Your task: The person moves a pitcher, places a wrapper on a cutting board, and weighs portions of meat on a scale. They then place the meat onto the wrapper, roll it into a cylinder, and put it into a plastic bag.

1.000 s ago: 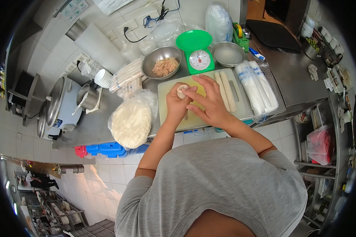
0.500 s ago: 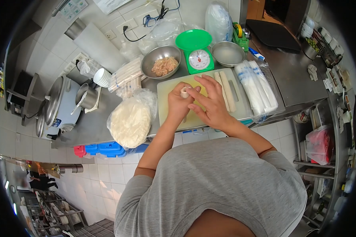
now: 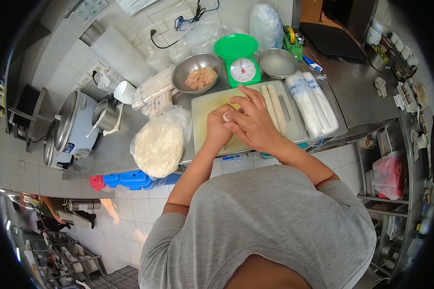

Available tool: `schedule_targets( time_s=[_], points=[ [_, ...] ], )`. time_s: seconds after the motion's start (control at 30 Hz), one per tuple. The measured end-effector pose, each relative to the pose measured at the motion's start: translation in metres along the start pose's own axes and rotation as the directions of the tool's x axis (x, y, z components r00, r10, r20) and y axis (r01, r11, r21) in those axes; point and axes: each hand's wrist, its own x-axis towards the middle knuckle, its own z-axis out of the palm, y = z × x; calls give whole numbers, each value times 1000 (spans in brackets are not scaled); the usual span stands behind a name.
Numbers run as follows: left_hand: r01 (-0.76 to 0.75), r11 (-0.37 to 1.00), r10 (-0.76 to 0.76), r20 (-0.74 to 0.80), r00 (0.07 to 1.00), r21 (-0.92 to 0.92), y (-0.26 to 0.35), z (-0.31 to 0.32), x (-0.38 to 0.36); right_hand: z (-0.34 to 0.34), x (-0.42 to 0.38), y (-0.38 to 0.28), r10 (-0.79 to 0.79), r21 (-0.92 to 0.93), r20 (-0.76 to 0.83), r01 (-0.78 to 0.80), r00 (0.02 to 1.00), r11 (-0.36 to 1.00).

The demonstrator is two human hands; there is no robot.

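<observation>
My left hand [image 3: 219, 126] is wrapped round a small pale dough piece [image 3: 226, 116], over the cutting board [image 3: 202, 107]. Fingers of my right hand [image 3: 254, 124] press together on the top of that piece; its upper fingers are bent and raised. Just right of my right hand, two long pale rolls [image 3: 277, 108] lie side by side on the board. A bag of pale dough [image 3: 158, 147] sits left of the board. Behind my hands stands a metal bowl [image 3: 179, 76] with pinkish minced filling [image 3: 200, 78].
A green scale [image 3: 243, 70] and a second metal bowl [image 3: 278, 64] stand behind the board. Plastic-wrapped white packs [image 3: 312, 105] lie to its right. Wrapped rolls [image 3: 153, 91], cups [image 3: 124, 92] and a pot [image 3: 107, 117] are at left. Another person's arm [image 3: 52, 208] shows at lower left.
My right hand has closed in on the dough piece, which now shows less above my left fist. At far lower left, the other person has moved and an arm now shows.
</observation>
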Motion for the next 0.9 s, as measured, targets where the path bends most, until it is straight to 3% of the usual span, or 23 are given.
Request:
schedule_targets(
  time_s=[0.13, 0.23, 0.33, 0.43, 0.53, 0.57, 0.6, 0.67, 0.73, 0.77, 0.83, 0.87, 0.9],
  points=[
    [-92, 975, 86, 39, 996, 200, -3, 2, -6, 0, 1, 3, -22, -33, 119, 26, 993, 999],
    [0, 1000, 1, -17, 1000, 12, -10, -3, -5, 3, -2, 1, -22, 29, 86, 20, 996, 999],
    [-48, 999, 48, 36, 998, 17, 0, -5, -4, -2, -1, 3, -42, 112, 71, 34, 997, 993],
    [-108, 968, 70, 169, 983, 228, -1, -5, -11, -9, -1, 7, -83, 129, 140, 65, 987, 990],
    [-134, 951, 97, 142, 985, 280, 10, 4, -16, -9, -3, 12, -109, 159, 198, 78, 974, 984],
    [-69, 972, 40, 132, 990, 227, 13, 5, -17, -8, -4, 14, -114, 176, 214, 76, 970, 981],
    [-4, 985, -18, 127, 992, 173, 15, 5, -17, -8, -7, 15, -44, 409, 178, -33, 983, 912],
    [127, 990, -135, 124, 983, 70, 28, 3, -16, -6, -15, 16, 107, 791, 160, -193, 981, 580],
    [256, 966, -250, 127, 960, -34, 42, -1, -16, -1, -20, 20, 247, 912, 92, -182, 965, 368],
    [206, 965, -189, 114, 975, -162, 38, -1, -15, 2, -23, 21, 319, 954, 72, -159, 945, 255],
    [98, 909, -76, 72, 995, -405, 32, 1, -13, 7, -31, 13, 279, 816, 236, -346, 931, 462],
    [46, 916, -18, 72, 997, -399, 34, 4, -14, 8, -36, 8, 276, 716, 317, -420, 907, 558],
    [-6, 919, 39, 76, 996, -394, 37, 8, -14, 8, -38, 5, 301, 728, 394, -495, 868, 474]
  ],
)
